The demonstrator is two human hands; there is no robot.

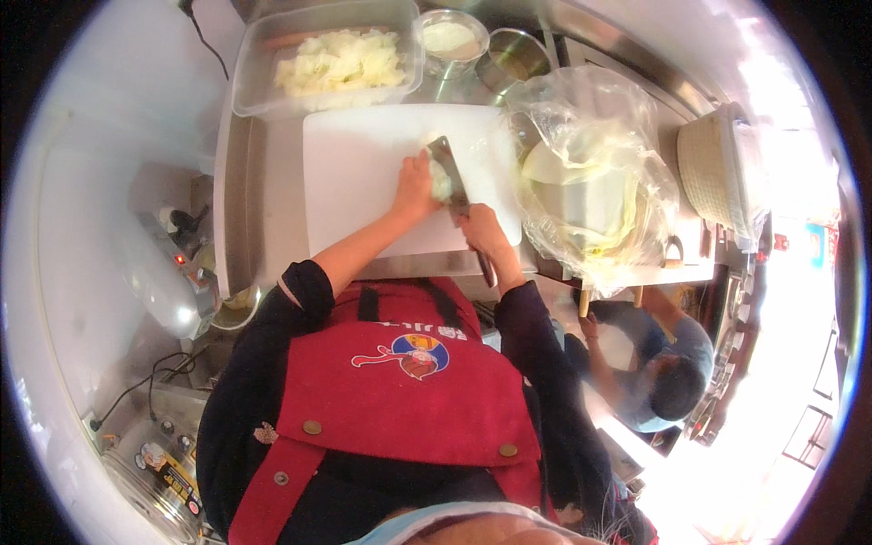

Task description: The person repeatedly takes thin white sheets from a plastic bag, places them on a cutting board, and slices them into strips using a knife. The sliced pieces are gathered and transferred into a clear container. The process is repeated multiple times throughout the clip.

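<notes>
My right hand grips the handle of a cleaver, its dark blade angled up and left over a white cutting board. Against the left side of the blade lies a pale green piece of vegetable, probably cabbage. My left hand presses on this piece with bent fingers, close beside the blade. Part of the piece is hidden by the hand and the blade. Beyond the board, a translucent plastic tub holds a heap of cut pale leaves.
Right of the board, a clear plastic bag surrounds large cabbage leaves. A metal bowl of pale powder and a steel pot stand behind. A woven basket is farther right. A co-worker sits or crouches at lower right.
</notes>
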